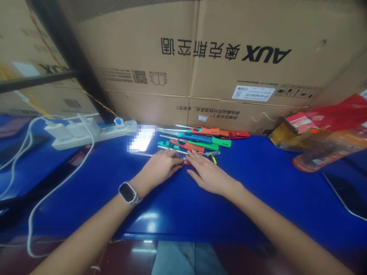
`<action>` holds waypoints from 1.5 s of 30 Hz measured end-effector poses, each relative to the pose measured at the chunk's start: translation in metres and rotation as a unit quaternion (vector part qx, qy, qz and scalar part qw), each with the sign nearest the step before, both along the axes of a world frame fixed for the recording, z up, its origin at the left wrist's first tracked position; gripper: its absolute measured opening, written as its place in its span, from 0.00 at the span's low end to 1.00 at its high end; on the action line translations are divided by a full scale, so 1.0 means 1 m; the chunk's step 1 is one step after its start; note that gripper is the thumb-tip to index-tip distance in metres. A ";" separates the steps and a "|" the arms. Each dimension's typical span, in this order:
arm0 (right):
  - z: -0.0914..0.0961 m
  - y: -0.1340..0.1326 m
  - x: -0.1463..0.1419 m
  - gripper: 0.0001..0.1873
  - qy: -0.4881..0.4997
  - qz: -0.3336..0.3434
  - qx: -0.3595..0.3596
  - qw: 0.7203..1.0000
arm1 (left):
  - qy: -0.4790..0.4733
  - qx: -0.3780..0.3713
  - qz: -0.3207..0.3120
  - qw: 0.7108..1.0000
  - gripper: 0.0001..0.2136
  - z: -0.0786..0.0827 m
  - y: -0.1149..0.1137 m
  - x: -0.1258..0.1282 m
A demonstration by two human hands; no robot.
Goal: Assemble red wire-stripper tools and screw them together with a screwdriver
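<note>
A red lighter piece, mostly hidden, sits between the hands over the blue table; the left hand pinches it, the right hand reaches alongside, fingers extended, thumb apart. Just beyond lie utility lighters, before an upside-down AUX carton.

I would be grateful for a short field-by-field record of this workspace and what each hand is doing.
Surface: blue table
Left hand: fingers curled at a small red part; exact grip unclear
Right hand: fingers extended at the same part, thumb apart
Left wrist: watch
Beyond hands: pile of orange, blue and green lighters
Left side: white power strip, plugs in
Right side: bottle, phone
Behind: carton, AUX print upside down
</note>
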State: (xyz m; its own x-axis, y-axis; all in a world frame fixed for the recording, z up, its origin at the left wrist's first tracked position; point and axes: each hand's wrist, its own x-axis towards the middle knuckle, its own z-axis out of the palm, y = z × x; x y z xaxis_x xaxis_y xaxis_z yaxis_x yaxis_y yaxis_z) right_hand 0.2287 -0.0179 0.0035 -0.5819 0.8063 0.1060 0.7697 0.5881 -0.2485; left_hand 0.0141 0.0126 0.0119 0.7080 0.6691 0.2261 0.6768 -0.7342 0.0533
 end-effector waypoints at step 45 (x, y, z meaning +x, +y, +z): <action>0.015 -0.002 0.026 0.24 -0.029 0.006 0.052 0.998 | 0.044 0.013 0.016 0.999 0.17 0.002 -0.005 0.003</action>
